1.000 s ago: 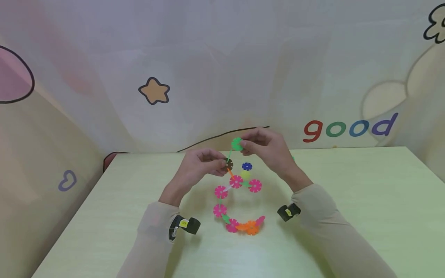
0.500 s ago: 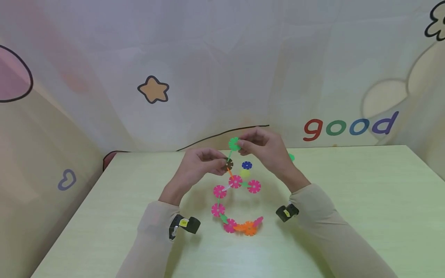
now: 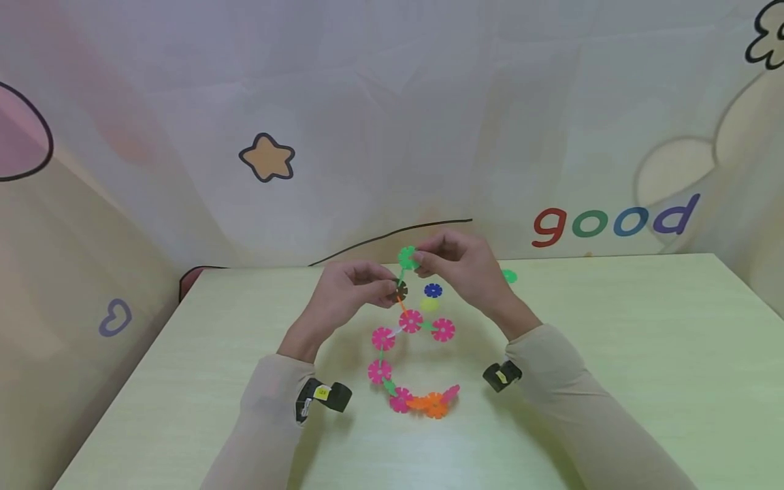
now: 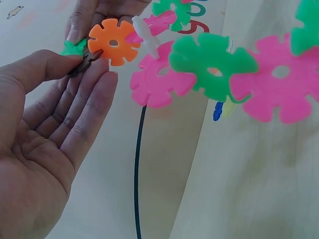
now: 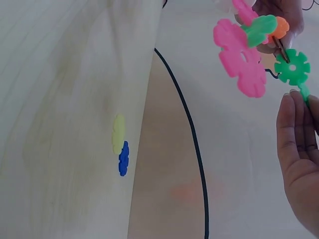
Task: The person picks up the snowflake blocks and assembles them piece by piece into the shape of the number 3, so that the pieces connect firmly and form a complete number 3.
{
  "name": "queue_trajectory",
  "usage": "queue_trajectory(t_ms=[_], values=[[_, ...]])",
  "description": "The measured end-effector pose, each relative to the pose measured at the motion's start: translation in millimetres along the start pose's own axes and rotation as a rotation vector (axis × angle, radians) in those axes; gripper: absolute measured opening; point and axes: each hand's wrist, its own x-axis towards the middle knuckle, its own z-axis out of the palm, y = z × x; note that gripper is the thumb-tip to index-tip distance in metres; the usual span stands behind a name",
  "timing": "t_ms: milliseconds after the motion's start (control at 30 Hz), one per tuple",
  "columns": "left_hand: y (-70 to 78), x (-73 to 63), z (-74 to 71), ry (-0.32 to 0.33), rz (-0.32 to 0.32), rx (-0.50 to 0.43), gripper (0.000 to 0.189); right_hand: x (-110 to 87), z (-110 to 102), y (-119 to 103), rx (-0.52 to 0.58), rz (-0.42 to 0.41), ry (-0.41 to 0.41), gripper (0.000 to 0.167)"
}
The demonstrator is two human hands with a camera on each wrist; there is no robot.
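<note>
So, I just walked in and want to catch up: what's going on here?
A person is handling a chain of slotted, flower-shaped discs. The left hand pinches a brown disc, while the right hand pinches a green disc at the upper end. A second green disc sits between those two. The rest, mostly pink, curves below in the head view. A blue disc and a yellow disc lie on the table.
</note>
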Motion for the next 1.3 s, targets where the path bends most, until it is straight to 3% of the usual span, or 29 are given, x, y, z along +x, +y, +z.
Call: queue_trajectory(t_ms=[333, 833, 1300], values=[[2.2, 1.4, 2.1, -0.021, 0.018, 0.031, 0.011, -1.5, -4, -1, -0.038, 0.038, -0.021, 0.013], [-0.5, -1.1, 5.9, -0.049, -0.013, 0.051, 0.011, -0.4, -17, -1, -0.047, 0.081, -0.157, 0.008], [-2.4, 0.4, 6.8, -0.026, -0.004, 0.066, 0.012, -1.0, -13, 4, -0.071, 0.074, -0.124, 0.008]])
